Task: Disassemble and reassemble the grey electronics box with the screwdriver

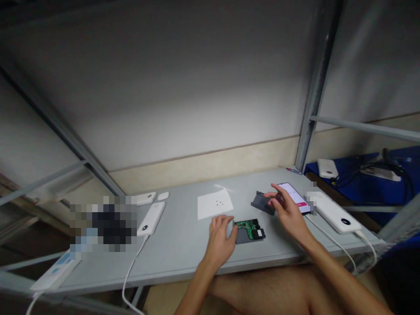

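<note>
A flat grey case half [243, 238] lies on the table in front of me, with a green circuit board [252, 227] and black parts on it. My left hand [221, 234] is at its left edge, thumb and index finger curled against the corner. Just behind it a dark grey folded cover [260, 204] rests on the table, slightly tilted. Beside the cover's right end is my right hand [286, 208], raised a little, its thumb and fingers closed around a small dark thing that I cannot make out. Several tiny dark screws [219, 203] lie on a white paper sheet [206, 205].
A lit phone [292, 195] lies beyond my right hand, next to a white power bank [334, 212] with cables. At left are another white power bank [151, 218], a small white case [163, 196] and a power strip [55, 271]. Metal posts [311, 105] frame the table.
</note>
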### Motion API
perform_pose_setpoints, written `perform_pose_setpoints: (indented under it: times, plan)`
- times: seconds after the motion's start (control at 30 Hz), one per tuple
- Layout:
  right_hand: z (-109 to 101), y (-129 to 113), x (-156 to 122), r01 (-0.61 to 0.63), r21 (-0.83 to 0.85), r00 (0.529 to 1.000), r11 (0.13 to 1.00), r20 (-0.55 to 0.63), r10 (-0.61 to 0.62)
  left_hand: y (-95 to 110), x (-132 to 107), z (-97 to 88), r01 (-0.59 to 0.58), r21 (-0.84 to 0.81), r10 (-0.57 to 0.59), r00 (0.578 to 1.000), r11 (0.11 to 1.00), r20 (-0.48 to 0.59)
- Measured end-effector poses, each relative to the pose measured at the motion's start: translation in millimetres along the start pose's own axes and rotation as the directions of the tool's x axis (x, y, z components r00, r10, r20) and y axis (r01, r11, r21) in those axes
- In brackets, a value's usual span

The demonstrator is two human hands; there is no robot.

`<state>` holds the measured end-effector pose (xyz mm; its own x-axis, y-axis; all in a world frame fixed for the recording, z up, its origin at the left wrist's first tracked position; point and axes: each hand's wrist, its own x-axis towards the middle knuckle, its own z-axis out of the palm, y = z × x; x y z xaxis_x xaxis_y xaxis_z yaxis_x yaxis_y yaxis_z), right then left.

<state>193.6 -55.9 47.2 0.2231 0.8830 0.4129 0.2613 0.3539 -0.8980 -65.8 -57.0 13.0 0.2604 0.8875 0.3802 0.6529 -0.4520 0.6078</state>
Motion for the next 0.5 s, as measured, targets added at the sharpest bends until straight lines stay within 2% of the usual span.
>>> perform_pose_setpoints:
  times: [0.1, 0.2, 0.37, 0.5]
  plan:
    - [8.7, -13.2, -0.9, -0.041, 0.257, 0.999, 0.966, 0.001, 0.042, 2.9, -5.5, 0.4, 0.017, 0.003, -0.017, 0.999, 1.0, 0.027]
    - [17.5, -15.3, 0.0, -0.088, 0.358, 0.996, 0.929, 0.017, 0.087, 8.3, 5.6, 7.9, 0.015, -0.016, -0.014, 0.997, 1.0, 0.081]
    - [26.8, -4.7, -0.8, -0.102, 0.374, 0.994, 0.922, 0.065, 0.083, 16.3, 35.1, 26.9, -0.049, -0.071, 0.059, 0.987, 0.996, 0.152]
    - [32.7, 0.1, -3.9, -0.089, 0.316, 0.992, 0.945, 0.109, 0.057, 12.6, 43.7, 37.2, -0.077, -0.167, 0.099, 0.987, 0.983, 0.128]
